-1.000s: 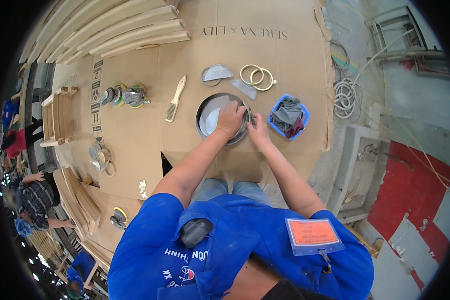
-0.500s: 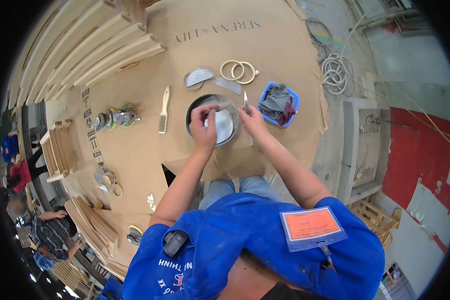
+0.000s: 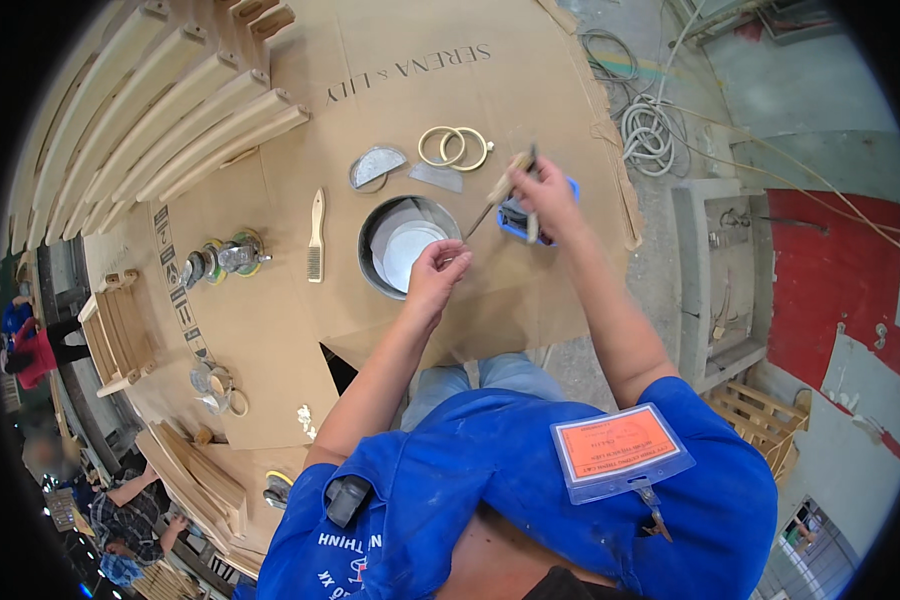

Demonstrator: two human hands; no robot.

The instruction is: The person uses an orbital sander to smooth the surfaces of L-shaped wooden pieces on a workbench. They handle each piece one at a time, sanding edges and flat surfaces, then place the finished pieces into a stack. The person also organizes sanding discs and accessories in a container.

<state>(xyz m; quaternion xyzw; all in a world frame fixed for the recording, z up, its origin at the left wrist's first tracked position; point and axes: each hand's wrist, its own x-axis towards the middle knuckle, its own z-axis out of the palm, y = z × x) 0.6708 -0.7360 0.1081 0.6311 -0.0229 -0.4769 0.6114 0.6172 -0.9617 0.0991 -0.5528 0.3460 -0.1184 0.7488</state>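
Note:
My right hand (image 3: pixel 550 200) is closed around a slim tool with a pale handle and a thin dark shaft (image 3: pixel 482 218); motion blur hides its exact kind. A dark end sticks up past the fingers. The shaft slants down to my left hand (image 3: pixel 438 278), whose fingertips pinch at its lower end. Just left of and beyond that hand stands a round grey metal pot (image 3: pixel 367 255) with a pale round disc (image 3: pixel 410 255) inside. Beneath my right hand is a blue plastic basket (image 3: pixel 507 224), partly covered, with dark cloth in it.
Cardboard (image 3: pixel 300 400) covers the table. A wooden-handled wire brush (image 3: pixel 317 235), grey half-round plates (image 3: pixel 377 166) and two cream rings (image 3: pixel 453 147) lie around the pot. Several sanders (image 3: pixel 235 257) sit farther left. Curved wooden slats (image 3: pixel 170 130) stand far left. Other people work at the left edge.
My right hand has risen and moved right, over the basket. My left hand has come out of the pot to its near right rim. The tool now spans both hands.

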